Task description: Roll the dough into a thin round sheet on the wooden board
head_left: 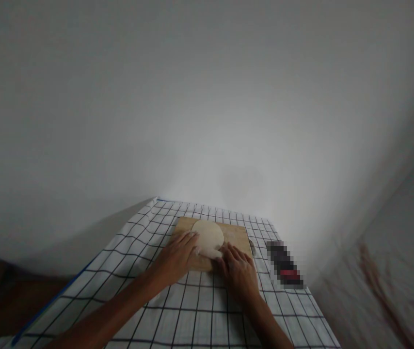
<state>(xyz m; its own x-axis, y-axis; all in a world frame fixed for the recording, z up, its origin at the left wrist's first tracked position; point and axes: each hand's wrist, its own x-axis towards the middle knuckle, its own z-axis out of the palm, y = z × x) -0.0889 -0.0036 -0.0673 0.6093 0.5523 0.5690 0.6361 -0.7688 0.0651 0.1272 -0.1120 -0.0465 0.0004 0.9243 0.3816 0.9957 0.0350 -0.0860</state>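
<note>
A round, flat, pale sheet of dough point(209, 235) lies on a wooden board point(236, 235). My left hand point(178, 254) rests on the dough's left edge, palm down, its fingers stretched out and a little apart. At the near right edge, my right hand point(239, 271) has its fingers curled with thumb and fingertips at the dough. Between the two hands, the near edge shows a narrow pale strip, perhaps a fold; I cannot tell for sure. The undersides of both hands are hidden.
A white cloth with black grid lines point(196, 310) covers the table. Right of the board lies a pixelated dark and red object point(285, 264). A small roundish thing point(252, 247) shows at the board's right edge. A pale wall point(207, 106) stands behind the table.
</note>
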